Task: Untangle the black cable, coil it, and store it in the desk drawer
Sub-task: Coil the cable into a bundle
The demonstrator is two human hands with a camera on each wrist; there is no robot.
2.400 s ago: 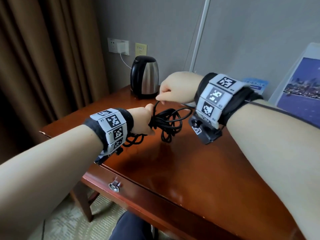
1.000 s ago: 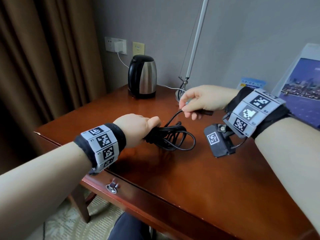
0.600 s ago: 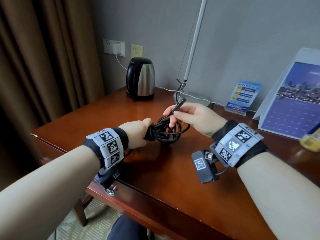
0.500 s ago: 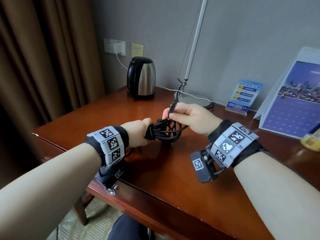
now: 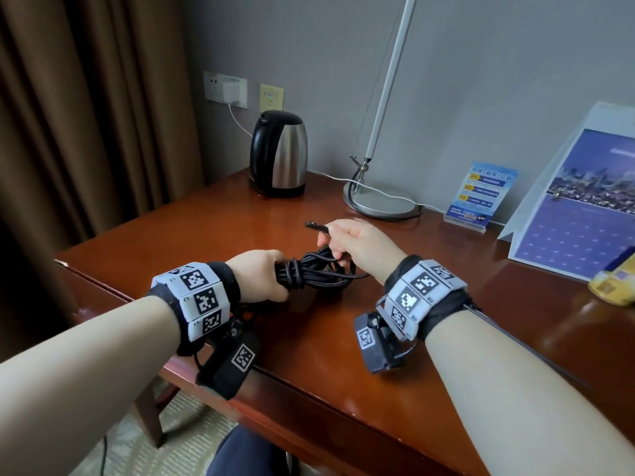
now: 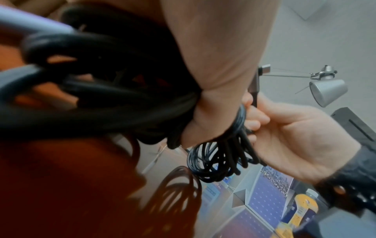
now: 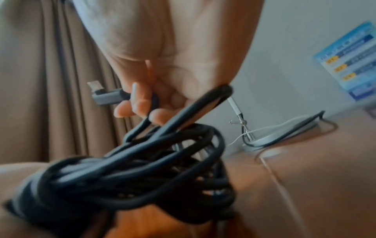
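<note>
The black cable (image 5: 316,274) is a bundle of loops held just above the wooden desk (image 5: 240,228), with turns wound round its middle. My left hand (image 5: 261,280) grips the bundle's left end in a fist; the loops (image 6: 219,154) hang out past its fingers. My right hand (image 5: 354,242) pinches the cable's free end, and the grey angled plug (image 5: 314,226) sticks out to the left of its fingers. In the right wrist view the plug (image 7: 105,95) shows beside the fingertips, above the bundle (image 7: 142,173). The drawer front (image 5: 309,427) sits below the desk edge, closed.
A black and steel kettle (image 5: 278,154) stands at the back left. A lamp base (image 5: 381,201) with a white cord sits behind my right hand. A blue leaflet stand (image 5: 479,197), a calendar (image 5: 577,218) and a yellow packet (image 5: 615,283) line the right.
My right hand has carried the free end round the bundle, from pointing up behind it to pointing left above it. My left hand has kept its grip.
</note>
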